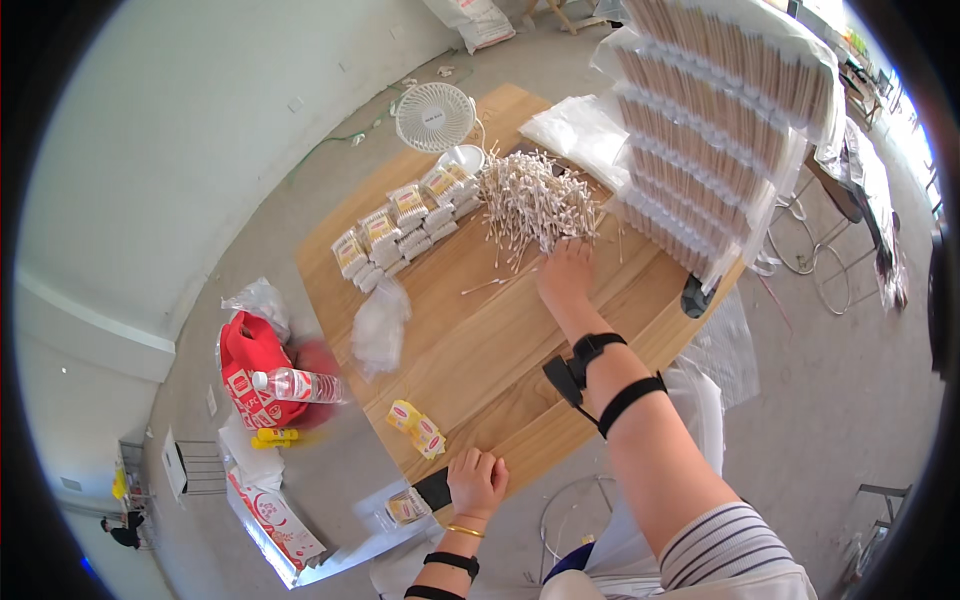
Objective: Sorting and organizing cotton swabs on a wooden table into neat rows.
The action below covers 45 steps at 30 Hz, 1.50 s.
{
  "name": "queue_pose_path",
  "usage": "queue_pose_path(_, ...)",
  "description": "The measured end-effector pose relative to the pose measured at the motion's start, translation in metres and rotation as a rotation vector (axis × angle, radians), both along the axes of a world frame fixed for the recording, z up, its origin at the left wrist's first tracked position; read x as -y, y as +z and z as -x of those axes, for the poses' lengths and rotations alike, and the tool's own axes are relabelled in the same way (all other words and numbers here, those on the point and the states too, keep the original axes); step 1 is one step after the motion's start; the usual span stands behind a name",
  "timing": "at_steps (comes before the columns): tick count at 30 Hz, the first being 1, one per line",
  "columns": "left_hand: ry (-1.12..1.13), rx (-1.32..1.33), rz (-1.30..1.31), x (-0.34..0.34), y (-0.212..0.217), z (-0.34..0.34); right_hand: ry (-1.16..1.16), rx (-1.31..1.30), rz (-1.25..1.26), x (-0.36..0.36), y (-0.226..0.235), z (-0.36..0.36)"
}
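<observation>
**Cotton swabs: a stack packed, a heap to go**

The person's right hand [566, 272] reaches across the pale wooden worktop [480, 350] to the near edge of a big loose heap of white-tipped wooden cotton swabs [530, 200]. Its fingers are down among the sticks; from here I cannot tell whether they are spread or pinching a bunch. The left hand [476, 482] rests at the near edge of the worktop, curled into a loose fist and holding nothing that I can see.

Beyond the heap, towards the left, rows of small filled clear packets with yellow labels [405, 225] lie stacked, so a fair share looks packed already. The loose heap is large, and a few stray swabs [490, 285] lie apart from it, so I judge that much is left. A limp clear plastic bag [380, 325] lies just beside the packets, seemingly empty. Two small yellow-labelled packets [418, 428] sit near the left hand.

On the right, a tall tiered stack of bagged wooden sticks [710, 120] leans over the worktop. A small white desk fan [436, 118] stands at the far end.
</observation>
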<state>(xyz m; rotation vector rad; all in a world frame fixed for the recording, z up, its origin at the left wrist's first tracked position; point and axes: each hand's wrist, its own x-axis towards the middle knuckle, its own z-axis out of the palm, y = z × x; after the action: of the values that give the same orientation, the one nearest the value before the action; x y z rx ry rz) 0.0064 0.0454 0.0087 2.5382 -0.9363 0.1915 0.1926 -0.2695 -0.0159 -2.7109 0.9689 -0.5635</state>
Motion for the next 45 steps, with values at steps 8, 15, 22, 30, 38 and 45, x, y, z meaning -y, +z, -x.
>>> queue_pose_path(8, 0.015, 0.003, 0.053, -0.006, 0.0, 0.002, 0.324, -0.116, 0.073, -0.051, 0.01, 0.096)
queue_pose_path(15, 0.078, -0.109, 0.073, 0.001, 0.004, 0.002, 0.75, -0.136, -0.314, -0.063, 0.023, 0.116)
queue_pose_path(22, 0.183, -0.155, 0.012, 0.072, 0.02, -0.055, 0.875, 0.103, -0.495, -0.02, 0.039, 0.094)
queue_pose_path(30, 0.134, -0.158, 0.05, 0.098, 0.013, -0.077, 0.967, 0.12, -0.443, -0.023, 0.023, 0.081)
queue_pose_path(38, 0.195, -0.126, 0.071, 0.112, 0.002, -0.082, 1.023, 0.313, -0.713, -0.025, 0.001, 0.083)
queue_pose_path(45, 0.154, -0.1, 0.019, 0.11, -0.003, -0.074, 0.69, 0.15, -0.351, -0.018, 0.019, 0.092)
